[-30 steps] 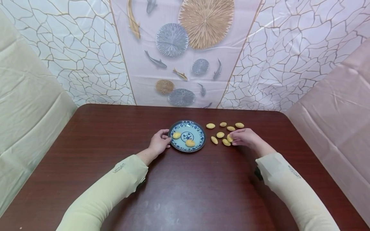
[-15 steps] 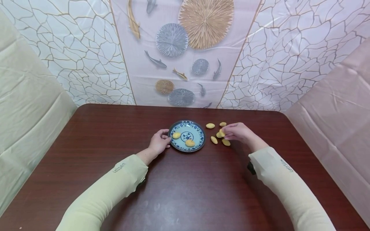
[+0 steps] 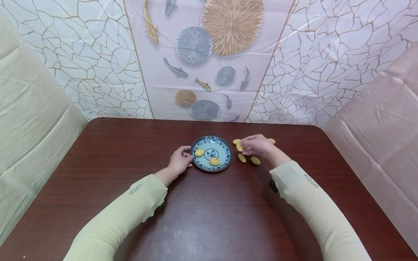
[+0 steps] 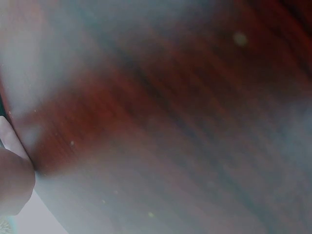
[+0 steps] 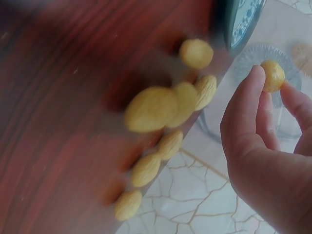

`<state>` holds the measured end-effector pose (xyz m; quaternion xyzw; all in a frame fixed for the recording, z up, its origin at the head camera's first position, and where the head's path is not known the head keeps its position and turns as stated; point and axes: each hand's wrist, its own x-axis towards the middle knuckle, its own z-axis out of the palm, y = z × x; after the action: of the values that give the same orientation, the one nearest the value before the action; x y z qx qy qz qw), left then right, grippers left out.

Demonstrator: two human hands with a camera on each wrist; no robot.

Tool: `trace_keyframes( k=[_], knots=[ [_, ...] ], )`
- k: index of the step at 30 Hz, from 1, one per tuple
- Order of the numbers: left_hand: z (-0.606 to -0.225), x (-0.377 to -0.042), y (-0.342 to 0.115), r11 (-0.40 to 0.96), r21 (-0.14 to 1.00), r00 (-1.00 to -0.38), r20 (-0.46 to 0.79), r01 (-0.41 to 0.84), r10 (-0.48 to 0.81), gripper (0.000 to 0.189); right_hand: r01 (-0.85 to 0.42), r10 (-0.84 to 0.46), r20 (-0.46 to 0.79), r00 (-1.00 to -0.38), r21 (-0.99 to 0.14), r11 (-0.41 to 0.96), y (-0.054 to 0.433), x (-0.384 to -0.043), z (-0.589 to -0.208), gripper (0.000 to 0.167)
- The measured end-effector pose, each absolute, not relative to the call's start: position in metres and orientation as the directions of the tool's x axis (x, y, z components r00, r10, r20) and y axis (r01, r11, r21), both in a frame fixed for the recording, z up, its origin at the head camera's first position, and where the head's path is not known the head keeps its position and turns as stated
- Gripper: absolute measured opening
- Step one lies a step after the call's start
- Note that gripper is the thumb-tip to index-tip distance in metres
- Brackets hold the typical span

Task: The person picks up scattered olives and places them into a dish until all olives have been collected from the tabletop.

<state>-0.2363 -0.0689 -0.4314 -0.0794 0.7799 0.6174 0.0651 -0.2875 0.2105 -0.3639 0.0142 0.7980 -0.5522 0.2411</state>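
Note:
A round plate with a blue floral rim (image 3: 227,152) stands on the table and bears two yellow, nut-like oval pieces, a left one (image 3: 199,153) and a right one (image 3: 214,161). My left hand (image 3: 179,160) touches the plate's left rim with its fingertips; the left wrist view catches only a sliver of it. Right of the plate, my right hand (image 3: 258,145) pinches a yellow nut-like piece (image 5: 273,76) between thumb and fingertips, above the table. More such pieces lie under and around that hand, such as one (image 5: 148,109) in the right wrist view; the hand partly hides them in the head view.
The dark red wooden table (image 3: 202,203) extends toward the person. A patterned wall covering (image 3: 196,72) rises behind its far edge, and pale cloth panels (image 3: 382,119) flank both sides.
My right hand has moved left toward the plate, carrying one yellow piece from the right part of the group. The left hand and the plate stay in place.

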Motion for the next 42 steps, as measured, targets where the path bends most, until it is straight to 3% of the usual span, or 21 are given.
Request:
trace_keyframes(
  k=[42],
  knots=[
    [-0.433, -0.236, -0.069, 0.238, 0.952, -0.981, -0.189, -0.195, -0.046, 0.041, 0.268, -0.310, -0.452, -0.836, -0.830, 0.489, 0.139, -0.292, -0.395, 0.034]
  ],
)
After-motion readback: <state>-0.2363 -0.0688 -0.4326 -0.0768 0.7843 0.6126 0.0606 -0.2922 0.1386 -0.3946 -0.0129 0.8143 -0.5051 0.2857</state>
